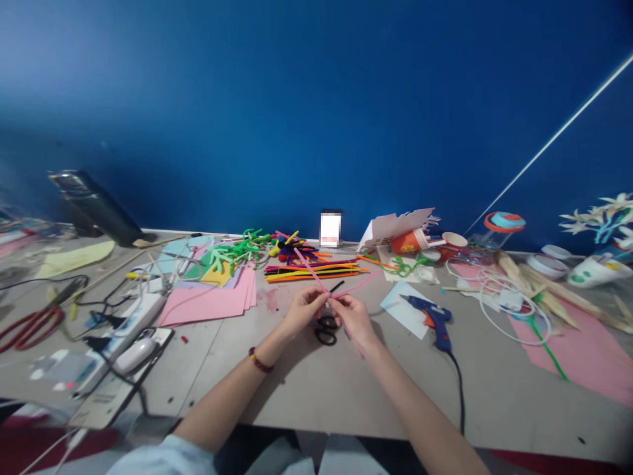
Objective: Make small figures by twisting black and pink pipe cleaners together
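Both my hands meet over the middle of the grey table (306, 389). My left hand (302, 308), with a bead bracelet on its wrist, pinches pink pipe cleaners (310, 267) that cross between my fingers. My right hand (354, 318) is closed on the same pink pipe cleaners, one end sticking out to the right. Black scissors (326, 328) lie on the table just under my hands. A bundle of coloured pipe cleaners (311, 270) lies behind them.
A blue glue gun (432, 318) with a black cord lies to the right. Pink and coloured paper sheets (210, 297) lie left, with a power strip (133, 316) and red scissors (27, 326). Paper cups (410, 243), white cord and husks crowd the right. A phone (330, 228) leans on the blue wall.
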`<state>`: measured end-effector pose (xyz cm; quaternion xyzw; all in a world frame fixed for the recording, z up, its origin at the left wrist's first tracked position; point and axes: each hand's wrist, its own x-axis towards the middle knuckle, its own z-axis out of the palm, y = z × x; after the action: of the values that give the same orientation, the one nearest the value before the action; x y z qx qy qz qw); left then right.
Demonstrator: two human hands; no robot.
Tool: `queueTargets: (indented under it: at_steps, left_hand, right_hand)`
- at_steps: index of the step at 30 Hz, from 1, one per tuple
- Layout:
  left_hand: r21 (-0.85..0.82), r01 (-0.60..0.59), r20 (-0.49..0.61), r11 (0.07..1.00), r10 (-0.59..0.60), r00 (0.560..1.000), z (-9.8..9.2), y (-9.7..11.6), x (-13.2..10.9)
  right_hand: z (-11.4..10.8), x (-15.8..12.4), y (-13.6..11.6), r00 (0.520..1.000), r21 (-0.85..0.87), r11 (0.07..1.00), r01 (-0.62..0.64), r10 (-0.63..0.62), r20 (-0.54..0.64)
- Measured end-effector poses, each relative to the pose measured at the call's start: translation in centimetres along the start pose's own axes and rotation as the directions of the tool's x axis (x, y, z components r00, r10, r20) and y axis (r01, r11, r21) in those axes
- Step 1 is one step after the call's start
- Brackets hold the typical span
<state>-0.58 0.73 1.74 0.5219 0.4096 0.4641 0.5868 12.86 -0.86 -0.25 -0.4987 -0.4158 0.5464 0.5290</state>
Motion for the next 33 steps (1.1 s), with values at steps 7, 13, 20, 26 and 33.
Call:
queueTargets:
  at_steps: [7,13,20,26,33]
  left_hand:
    - [0.135,-0.064,-0.036,0.989,0.07,0.997,0.1,-0.5,-0.4]
    - [0.6,-0.376,0.089,0.706,0.408,0.909,-0.6,-1.6,-0.5]
    - [0.692,-0.46,0.14,0.557,0.522,0.842,-0.8,-1.6,-0.6]
    - [0.678,-0.593,0.196,0.435,0.67,0.716,-0.6,-1.3,-0.3]
    - [0.724,-0.68,0.349,0.114,0.789,0.505,-0.4,-1.7,-0.4]
  right_hand:
    - [-0.2,-0.1,-0.4,1.0,-0.094,0.995,0.016,-0.018,-0.015]
    - [-0.3,0.1,0.2,0.997,-0.147,0.986,0.078,-0.081,-0.017]
    - [-0.4,0.3,0.7,0.997,-0.118,0.99,0.077,-0.077,0.003]
    - [-0.4,0.4,1.0,0.996,-0.103,0.991,0.082,-0.085,-0.022]
    - [0.0,-0.1,0.4,0.992,-0.127,0.987,0.1,-0.109,-0.066]
